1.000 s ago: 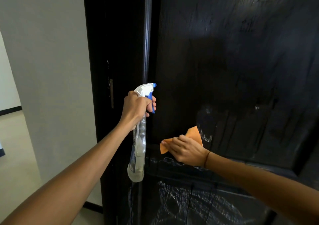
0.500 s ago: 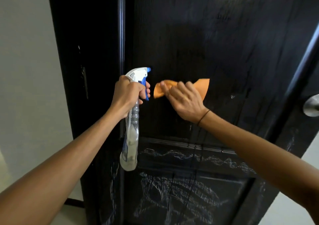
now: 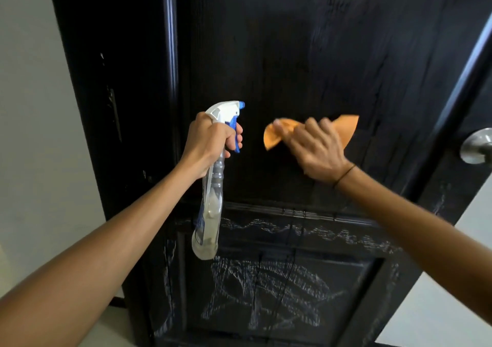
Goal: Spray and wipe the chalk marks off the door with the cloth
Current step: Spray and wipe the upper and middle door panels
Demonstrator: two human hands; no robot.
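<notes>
A black wooden door (image 3: pixel 306 53) fills the view. White chalk marks (image 3: pixel 269 290) cover its lower panel and the rail above it. My left hand (image 3: pixel 210 144) grips a clear spray bottle (image 3: pixel 209 213) with a white and blue trigger head, its nozzle facing the door. My right hand (image 3: pixel 314 149) presses an orange cloth (image 3: pixel 274 135) flat against the upper panel with straight fingers. The upper panel around the cloth looks wet and free of chalk.
A silver door knob (image 3: pixel 476 147) sticks out at the right edge. The dark door frame (image 3: pixel 106 93) stands on the left, with a white wall (image 3: pixel 29 133) beside it. Pale floor shows at the lower right.
My right hand slid the cloth up from the bottom of the upper panel to mid panel, then slightly right. The view shifted right, bringing the knob into sight. The bottle stays held.
</notes>
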